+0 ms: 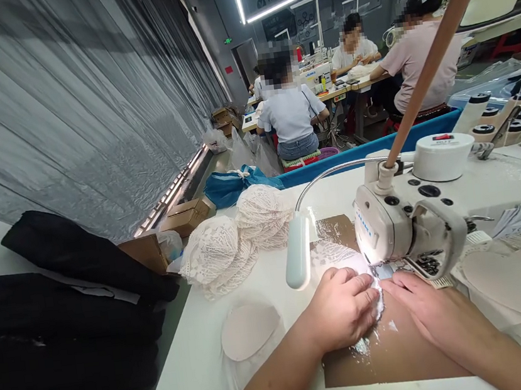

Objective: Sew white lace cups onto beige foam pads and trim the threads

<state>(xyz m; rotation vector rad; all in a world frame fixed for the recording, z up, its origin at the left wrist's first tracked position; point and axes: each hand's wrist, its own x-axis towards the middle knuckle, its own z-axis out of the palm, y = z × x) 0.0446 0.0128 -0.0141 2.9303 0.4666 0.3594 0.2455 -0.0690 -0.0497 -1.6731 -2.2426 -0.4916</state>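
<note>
Under the lit head of a white sewing machine [381,227], a person's two bare hands steady a white lace piece [337,254], which lies over a brown sheet [358,369] on the white worktop [187,371]. The step in hand looks like guiding the lace's edge at the needle area. The left hand [346,311] rests on the piece, its fingers bent and close together; the right hand [426,307] reaches in from the other side, fingers fairly straight, tips beside the machine's foot. Whether either pinches the fabric or only presses it, I cannot tell. Any onward feed would seem to call for light, even pressure, the edge kept flat and fingertips clear of the needle. The needle itself is hard to make out amid glare, the left thumb is hidden, and the hands cover part of the lace. Both forearms run out of view at the bottom.
</note>
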